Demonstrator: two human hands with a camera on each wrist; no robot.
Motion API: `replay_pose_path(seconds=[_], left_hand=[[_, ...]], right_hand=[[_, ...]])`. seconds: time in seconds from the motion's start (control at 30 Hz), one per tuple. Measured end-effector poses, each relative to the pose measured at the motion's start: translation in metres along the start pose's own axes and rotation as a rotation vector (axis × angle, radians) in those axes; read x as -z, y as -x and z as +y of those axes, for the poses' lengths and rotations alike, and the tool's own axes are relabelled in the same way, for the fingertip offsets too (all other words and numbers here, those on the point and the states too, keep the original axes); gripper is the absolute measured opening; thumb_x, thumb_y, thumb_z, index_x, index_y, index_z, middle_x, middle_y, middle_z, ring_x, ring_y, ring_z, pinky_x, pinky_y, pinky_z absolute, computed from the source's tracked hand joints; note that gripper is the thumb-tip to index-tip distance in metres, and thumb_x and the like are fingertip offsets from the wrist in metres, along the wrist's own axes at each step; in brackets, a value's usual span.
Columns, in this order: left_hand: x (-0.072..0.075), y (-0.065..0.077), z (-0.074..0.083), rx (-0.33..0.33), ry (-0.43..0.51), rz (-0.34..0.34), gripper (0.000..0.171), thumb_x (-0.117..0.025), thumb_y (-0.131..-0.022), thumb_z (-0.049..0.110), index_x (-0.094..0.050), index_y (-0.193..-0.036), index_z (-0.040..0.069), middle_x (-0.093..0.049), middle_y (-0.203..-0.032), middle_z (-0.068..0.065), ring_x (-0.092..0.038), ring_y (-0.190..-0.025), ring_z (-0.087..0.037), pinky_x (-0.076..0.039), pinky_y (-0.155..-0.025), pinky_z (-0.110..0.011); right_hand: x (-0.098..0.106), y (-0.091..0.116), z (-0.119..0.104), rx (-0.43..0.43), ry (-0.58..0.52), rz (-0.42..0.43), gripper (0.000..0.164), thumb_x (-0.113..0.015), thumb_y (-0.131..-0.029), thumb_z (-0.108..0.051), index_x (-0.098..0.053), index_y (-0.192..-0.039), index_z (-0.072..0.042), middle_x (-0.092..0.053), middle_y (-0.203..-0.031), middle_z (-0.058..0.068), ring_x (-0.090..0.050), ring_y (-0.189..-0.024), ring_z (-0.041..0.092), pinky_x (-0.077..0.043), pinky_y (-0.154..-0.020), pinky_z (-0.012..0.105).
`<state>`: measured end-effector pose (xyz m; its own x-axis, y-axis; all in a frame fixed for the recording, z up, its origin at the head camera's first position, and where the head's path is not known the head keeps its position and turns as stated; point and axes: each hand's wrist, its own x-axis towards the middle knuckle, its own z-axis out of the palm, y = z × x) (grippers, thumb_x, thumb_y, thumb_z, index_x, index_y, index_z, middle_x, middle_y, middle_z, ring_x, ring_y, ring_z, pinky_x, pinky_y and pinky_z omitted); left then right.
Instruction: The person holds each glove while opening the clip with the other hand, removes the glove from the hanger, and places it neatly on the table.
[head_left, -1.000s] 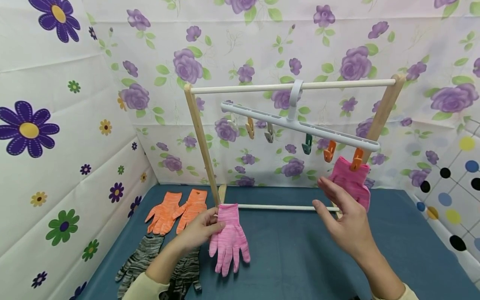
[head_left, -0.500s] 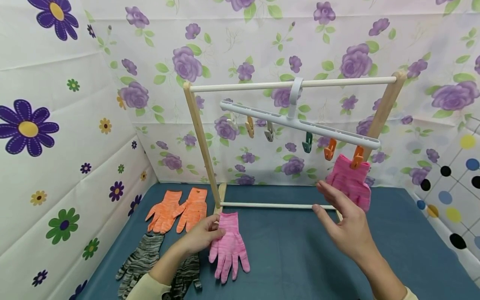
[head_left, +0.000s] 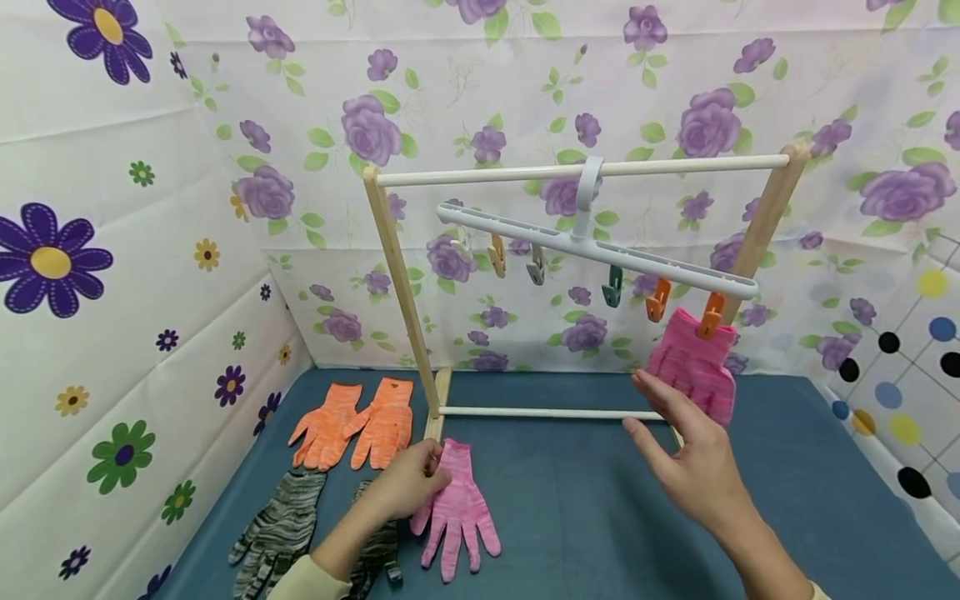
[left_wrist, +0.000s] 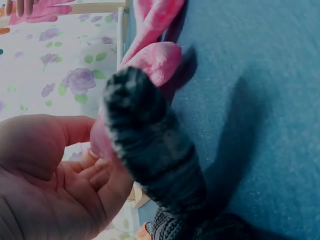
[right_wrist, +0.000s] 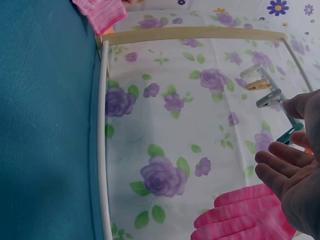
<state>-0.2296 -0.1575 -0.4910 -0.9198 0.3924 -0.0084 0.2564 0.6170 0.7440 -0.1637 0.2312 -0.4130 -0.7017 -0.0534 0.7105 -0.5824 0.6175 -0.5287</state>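
Observation:
My left hand pinches the side edge of a light pink knit glove near its cuff, low over the blue table. In the left wrist view, a dark striped glove finger blocks part of the grip. My right hand is raised with straight fingers, holding nothing, just in front of a brighter pink glove. That glove hangs from an orange clothespin at the right end of a tilted grey clip hanger. Whether the right fingers touch it, I cannot tell.
A wooden rack with white rods carries the hanger. Along the bar hang other clothespins, including a green one. Two orange gloves lie at the back left, with black-and-grey gloves nearer, partly behind my left arm.
My left hand has moved slightly down and toward me with the light pink glove, whose cuff is now below the rack's lower rod. My right hand has stayed nearly still.

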Motion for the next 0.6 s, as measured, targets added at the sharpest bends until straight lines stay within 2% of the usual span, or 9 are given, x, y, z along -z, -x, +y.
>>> replay_pose_path(seconds=[0.13, 0.33, 0.43, 0.6], left_hand=[[-0.003, 0.000, -0.002, -0.002, -0.077, 0.038, 0.015, -0.072, -0.097, 0.008, -0.060, -0.105, 0.003, -0.051, -0.071, 0.001, -0.044, -0.051, -0.009, -0.035, -0.048, -0.025], [-0.008, -0.001, -0.001, 0.025, -0.126, 0.043, 0.020, -0.075, -0.093, 0.008, -0.060, -0.106, 0.002, -0.054, -0.071, 0.000, -0.047, -0.054, -0.012, -0.036, -0.049, -0.028], [-0.009, -0.001, 0.000, 0.051, -0.146, 0.036, 0.021, -0.075, -0.093, 0.009, -0.059, -0.105, 0.002, -0.053, -0.069, -0.001, -0.046, -0.052, -0.013, -0.034, -0.048, -0.029], [-0.010, -0.002, 0.004, 0.114, -0.193, 0.040, 0.028, -0.078, -0.091, 0.011, -0.059, -0.109, 0.003, -0.056, -0.071, -0.002, -0.053, -0.055, -0.015, -0.040, -0.048, -0.032]], right_hand=[[0.001, 0.002, 0.001, -0.008, 0.002, 0.004, 0.073, -0.085, -0.089, 0.001, -0.057, -0.155, -0.016, -0.066, -0.145, 0.008, -0.059, -0.133, 0.004, -0.041, -0.104, 0.011], [0.005, 0.006, 0.005, -0.029, 0.026, 0.004, 0.073, -0.084, -0.091, -0.001, -0.055, -0.156, -0.020, -0.065, -0.145, 0.006, -0.059, -0.133, 0.004, -0.039, -0.105, 0.010], [0.007, 0.008, 0.007, -0.041, 0.040, -0.002, 0.073, -0.083, -0.092, -0.003, -0.054, -0.157, -0.022, -0.064, -0.146, 0.005, -0.057, -0.133, 0.001, -0.039, -0.105, 0.010], [0.010, 0.009, 0.009, -0.041, 0.042, 0.003, 0.071, -0.083, -0.092, -0.002, -0.056, -0.156, -0.016, -0.064, -0.146, 0.006, -0.057, -0.133, 0.001, -0.039, -0.106, 0.010]])
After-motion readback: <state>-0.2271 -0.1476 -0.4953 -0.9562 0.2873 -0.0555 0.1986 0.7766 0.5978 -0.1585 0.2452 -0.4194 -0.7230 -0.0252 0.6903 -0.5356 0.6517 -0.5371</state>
